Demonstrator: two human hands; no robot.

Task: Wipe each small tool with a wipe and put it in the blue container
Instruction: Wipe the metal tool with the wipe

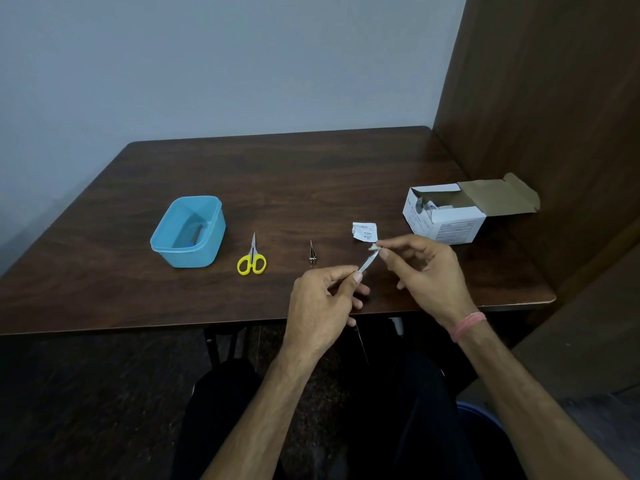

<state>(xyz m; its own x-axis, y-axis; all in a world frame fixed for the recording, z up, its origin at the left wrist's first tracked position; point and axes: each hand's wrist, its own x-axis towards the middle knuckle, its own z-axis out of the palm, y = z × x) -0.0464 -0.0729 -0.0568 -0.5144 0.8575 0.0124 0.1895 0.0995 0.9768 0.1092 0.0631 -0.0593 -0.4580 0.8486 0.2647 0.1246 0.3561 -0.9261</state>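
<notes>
A dark wood table (242,174) stands against a pale wall, a brown panel along its right edge. Above the near edge, the left hand (320,306) pinches a small metal tool (366,263) between thumb and fingers; the right hand (427,271) pinches a wipe (374,248) on the tool's tip. The blue tub (188,233) sits left of centre, something inside it. Scissors (251,258), tweezers (312,252), a torn sachet (364,232) and an open box (450,216) lie rightward.
</notes>
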